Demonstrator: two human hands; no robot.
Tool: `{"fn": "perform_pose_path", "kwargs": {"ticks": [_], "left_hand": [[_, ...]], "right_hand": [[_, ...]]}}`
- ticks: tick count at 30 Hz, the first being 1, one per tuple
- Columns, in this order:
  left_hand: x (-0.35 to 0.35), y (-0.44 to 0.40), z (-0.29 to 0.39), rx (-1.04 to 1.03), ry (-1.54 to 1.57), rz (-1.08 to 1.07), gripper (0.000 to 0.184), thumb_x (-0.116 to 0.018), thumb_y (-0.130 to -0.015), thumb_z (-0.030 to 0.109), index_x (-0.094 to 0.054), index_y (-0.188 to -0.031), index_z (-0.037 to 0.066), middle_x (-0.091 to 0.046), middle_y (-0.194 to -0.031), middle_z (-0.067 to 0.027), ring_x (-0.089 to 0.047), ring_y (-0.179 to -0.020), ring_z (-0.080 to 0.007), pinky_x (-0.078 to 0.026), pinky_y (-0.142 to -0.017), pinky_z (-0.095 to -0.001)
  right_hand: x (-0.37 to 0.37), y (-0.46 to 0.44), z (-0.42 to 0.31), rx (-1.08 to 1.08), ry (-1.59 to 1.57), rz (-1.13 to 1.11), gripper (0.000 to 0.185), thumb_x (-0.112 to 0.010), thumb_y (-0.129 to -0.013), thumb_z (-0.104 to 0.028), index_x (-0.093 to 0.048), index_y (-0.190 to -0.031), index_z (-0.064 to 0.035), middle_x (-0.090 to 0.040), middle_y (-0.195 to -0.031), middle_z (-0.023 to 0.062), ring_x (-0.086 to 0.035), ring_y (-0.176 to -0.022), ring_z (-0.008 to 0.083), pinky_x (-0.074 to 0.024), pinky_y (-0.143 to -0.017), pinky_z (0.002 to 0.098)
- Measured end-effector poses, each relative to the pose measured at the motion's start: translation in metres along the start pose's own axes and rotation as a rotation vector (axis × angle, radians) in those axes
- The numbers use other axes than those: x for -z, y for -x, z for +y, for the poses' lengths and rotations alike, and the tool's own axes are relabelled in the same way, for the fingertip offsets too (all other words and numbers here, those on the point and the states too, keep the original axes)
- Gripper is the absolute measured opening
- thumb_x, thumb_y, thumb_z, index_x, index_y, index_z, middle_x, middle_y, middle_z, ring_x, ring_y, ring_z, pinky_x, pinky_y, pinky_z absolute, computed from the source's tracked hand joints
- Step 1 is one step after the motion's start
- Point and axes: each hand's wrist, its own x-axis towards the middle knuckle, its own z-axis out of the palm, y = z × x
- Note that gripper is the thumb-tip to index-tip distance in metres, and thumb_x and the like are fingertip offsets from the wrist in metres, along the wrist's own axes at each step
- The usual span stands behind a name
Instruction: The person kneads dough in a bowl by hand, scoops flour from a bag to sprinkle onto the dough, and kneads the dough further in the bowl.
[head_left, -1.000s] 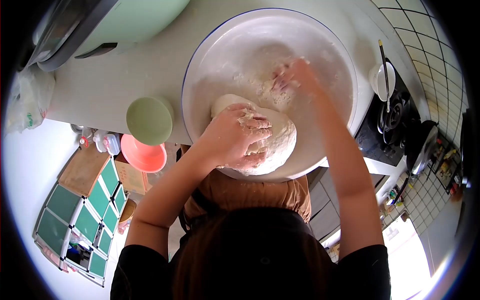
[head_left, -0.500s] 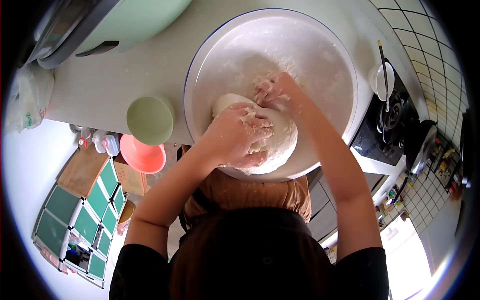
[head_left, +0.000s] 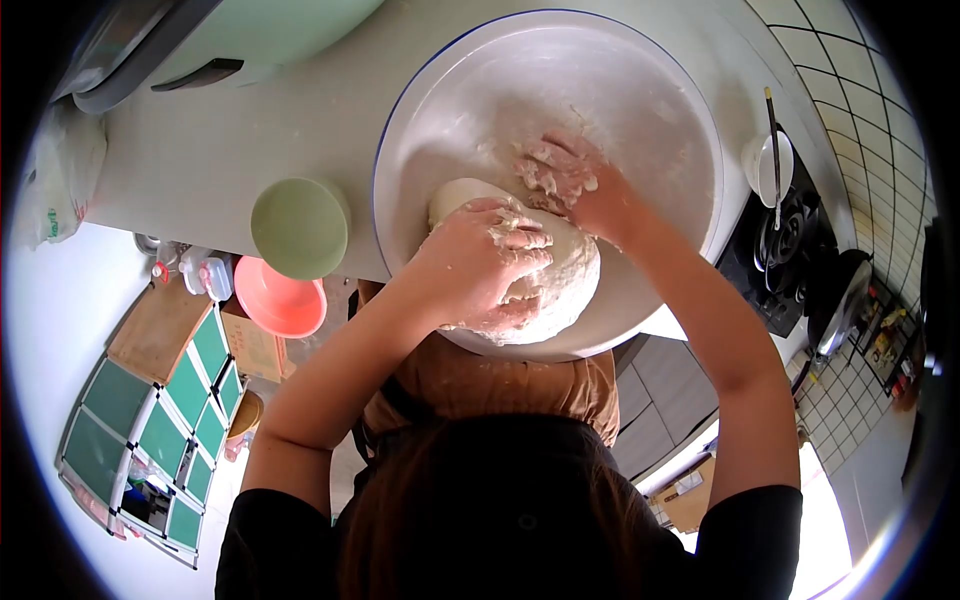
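Observation:
A large pale lump of dough point(head_left: 572, 285) lies in the near part of a wide white basin point(head_left: 640, 60) with a blue rim. My left hand point(head_left: 492, 268) rests on top of the dough, its fingers spread and coated with sticky bits. At the far side of the lump is my right hand point(head_left: 568, 180), palm partly turned up, fingers apart and smeared with wet dough. Its heel is close against the dough's edge. Small crumbs and smears of dough mark the basin floor beyond it.
A green bowl point(head_left: 300, 228) stands on the counter left of the basin, with a pink basin point(head_left: 280, 298) lower down. On the right are a white bowl point(head_left: 770, 168) with a stick across it and a black stove point(head_left: 790, 240). A green appliance point(head_left: 270, 45) sits at upper left.
My right hand has come back from the basin's far right floor to the dough's far edge, and its fingers have opened out. My left hand stays on the dough. The view has shifted slightly.

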Motion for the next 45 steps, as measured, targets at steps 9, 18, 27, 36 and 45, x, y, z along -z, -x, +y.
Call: {"fn": "perform_pose_path", "kwargs": {"ticks": [9,18,27,36,45], "left_hand": [[0.000,0.001,-0.001,-0.018,-0.011,0.024,0.035,-0.070,-0.068,0.030,-0.069,-0.095,0.009,-0.065,-0.105,-0.0062,-0.060,-0.100,-0.0233,-0.041,-0.097,-0.0415],[0.000,-0.001,0.000,-0.002,-0.024,0.013,0.035,-0.070,-0.066,0.026,-0.068,-0.097,0.009,-0.065,-0.106,-0.0049,-0.060,-0.103,-0.0220,-0.042,-0.096,-0.0408],[0.003,-0.002,0.001,0.000,-0.034,0.004,0.035,-0.069,-0.065,0.024,-0.068,-0.097,0.010,-0.065,-0.105,-0.0044,-0.060,-0.103,-0.0217,-0.043,-0.095,-0.0415],[0.002,-0.002,0.001,0.005,-0.044,0.024,0.033,-0.069,-0.067,0.025,-0.068,-0.097,0.010,-0.065,-0.106,-0.0046,-0.060,-0.102,-0.0207,-0.042,-0.096,-0.0426],[0.006,-0.002,0.004,-0.003,-0.071,-0.035,0.050,-0.070,-0.066,0.028,-0.061,-0.112,0.011,-0.059,-0.116,-0.0052,-0.055,-0.110,-0.0246,-0.038,-0.100,-0.0450]], "right_hand": [[0.007,0.036,-0.006,-0.433,-0.133,-0.178,0.033,-0.062,-0.080,-0.018,-0.060,-0.112,-0.0150,-0.055,-0.122,0.0059,-0.048,-0.117,0.0286,-0.0419,-0.098,0.0376],[0.019,0.021,-0.019,-0.375,0.098,0.008,0.038,-0.062,-0.081,-0.027,-0.056,-0.118,-0.0195,-0.040,-0.136,0.0042,-0.037,-0.126,0.0303,-0.0363,-0.103,0.0443],[-0.004,0.026,-0.023,-0.410,-0.126,0.070,0.031,-0.058,-0.085,-0.024,-0.058,-0.114,-0.0140,-0.053,-0.122,0.0092,-0.048,-0.115,0.0305,-0.0414,-0.097,0.0369],[-0.004,0.038,-0.010,-0.434,-0.212,-0.054,0.021,-0.055,-0.086,-0.018,-0.061,-0.104,-0.0094,-0.059,-0.112,0.0088,-0.055,-0.106,0.0265,-0.0458,-0.090,0.0344],[0.049,0.049,-0.010,-0.552,0.074,0.131,0.027,-0.059,-0.082,-0.018,-0.061,-0.104,-0.0032,-0.054,-0.116,0.0096,-0.049,-0.111,0.0262,-0.0404,-0.097,0.0316]]}}
